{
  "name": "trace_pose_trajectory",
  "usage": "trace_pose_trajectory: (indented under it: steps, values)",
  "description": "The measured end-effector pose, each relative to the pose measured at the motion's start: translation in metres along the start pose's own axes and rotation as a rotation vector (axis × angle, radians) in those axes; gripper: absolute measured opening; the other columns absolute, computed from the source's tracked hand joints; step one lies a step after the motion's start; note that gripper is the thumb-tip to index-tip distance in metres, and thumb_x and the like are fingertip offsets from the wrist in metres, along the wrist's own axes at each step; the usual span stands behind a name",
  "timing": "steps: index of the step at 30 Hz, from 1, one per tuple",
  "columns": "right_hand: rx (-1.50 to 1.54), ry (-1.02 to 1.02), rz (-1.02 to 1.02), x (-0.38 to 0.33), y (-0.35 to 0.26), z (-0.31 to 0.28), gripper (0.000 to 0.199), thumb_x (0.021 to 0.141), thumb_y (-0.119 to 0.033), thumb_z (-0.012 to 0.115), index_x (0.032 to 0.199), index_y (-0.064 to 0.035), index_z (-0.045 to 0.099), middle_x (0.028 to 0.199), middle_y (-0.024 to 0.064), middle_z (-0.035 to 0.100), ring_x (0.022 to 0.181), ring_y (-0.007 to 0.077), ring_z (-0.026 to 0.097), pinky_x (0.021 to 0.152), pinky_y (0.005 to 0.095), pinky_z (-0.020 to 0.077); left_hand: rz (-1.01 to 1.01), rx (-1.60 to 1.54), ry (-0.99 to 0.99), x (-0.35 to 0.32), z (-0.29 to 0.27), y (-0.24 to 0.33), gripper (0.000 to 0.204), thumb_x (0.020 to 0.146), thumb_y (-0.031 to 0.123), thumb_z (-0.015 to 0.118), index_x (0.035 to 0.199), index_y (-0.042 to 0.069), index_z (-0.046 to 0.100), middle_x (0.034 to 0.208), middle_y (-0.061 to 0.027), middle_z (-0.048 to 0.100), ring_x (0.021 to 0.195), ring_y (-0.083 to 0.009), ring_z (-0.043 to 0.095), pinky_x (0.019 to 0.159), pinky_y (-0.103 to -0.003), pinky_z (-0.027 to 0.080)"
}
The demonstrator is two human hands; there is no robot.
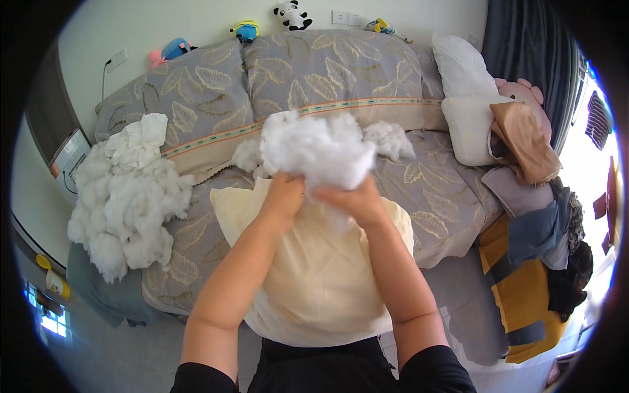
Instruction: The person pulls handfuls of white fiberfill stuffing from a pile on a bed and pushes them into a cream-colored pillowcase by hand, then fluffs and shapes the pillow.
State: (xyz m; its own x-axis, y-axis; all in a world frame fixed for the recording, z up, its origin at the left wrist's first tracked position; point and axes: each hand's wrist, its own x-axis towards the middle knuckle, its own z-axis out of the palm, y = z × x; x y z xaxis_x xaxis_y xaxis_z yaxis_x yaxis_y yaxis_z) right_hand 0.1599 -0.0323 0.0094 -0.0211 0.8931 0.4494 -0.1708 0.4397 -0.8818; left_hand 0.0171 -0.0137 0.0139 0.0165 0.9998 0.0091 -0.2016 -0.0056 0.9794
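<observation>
White fibrefill clump [318,147] sat between both hands, over the upper end of a cream fabric cover [314,281] and in front of the sofa [436,219]; left hand [288,193] had its grip curled in at the clump's lower left edge, holding fibre; right hand [350,200] was at the lower right edge, motion-blurred, so could not tell how tight its grip was.

Risks, as judged: the clump could have torn apart or shed wisps if the hands pulled unevenly, since loose fibre has little to hold it together; a quick swing could have dropped bits onto the floor [160,344]; the cover could have slid down, as neither hand seemed to pin it; dense lumps could have stayed if the fibre was not teased out.

Materials: clump airy, matte, ragged-edged, blurred along its right side; left-hand heap [124,203] knotty, in rounded tufts, spilling over the seat edge; smaller tuft [390,139] fluffy, against the backrest; cover thin-looking, softly creased, roughly bag-shaped, draped between the forearms; sofa fabric grey, with raised-looking beige leaves.
</observation>
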Motion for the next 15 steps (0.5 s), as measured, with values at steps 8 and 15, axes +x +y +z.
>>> trace_pose_trajectory:
  steps: [8, 15]
  values:
    - [-0.327, 0.170, -0.083, 0.023, 0.008, -0.017, 0.061, 0.060, -0.001, 0.074, 0.116, -0.0040, 0.049, 0.109, 0.0076, 0.057, 0.100, 0.0203, 0.056, 0.081, 0.0349, 0.0481, 0.042, 0.211, -0.473, 0.005, -0.010, 0.012, 0.032, 0.081, 0.023, 0.057, 0.107, 0.004, 0.059, 0.105, -0.0096, 0.061, 0.101, -0.0219, 0.054, 0.086, -0.035, 0.042]
    - [-0.035, 0.142, 0.093, 0.039, 0.000, -0.062, 0.063, 0.062, 0.000, 0.073, 0.119, -0.0046, 0.048, 0.111, 0.0071, 0.057, 0.103, 0.0200, 0.054, 0.083, 0.0359, 0.0478, 0.502, 1.284, -0.481, 0.001, -0.038, 0.013, 0.033, 0.068, 0.027, 0.071, 0.094, 0.007, 0.064, 0.094, -0.0142, 0.061, 0.089, -0.0306, 0.052, 0.090, -0.043, 0.034]
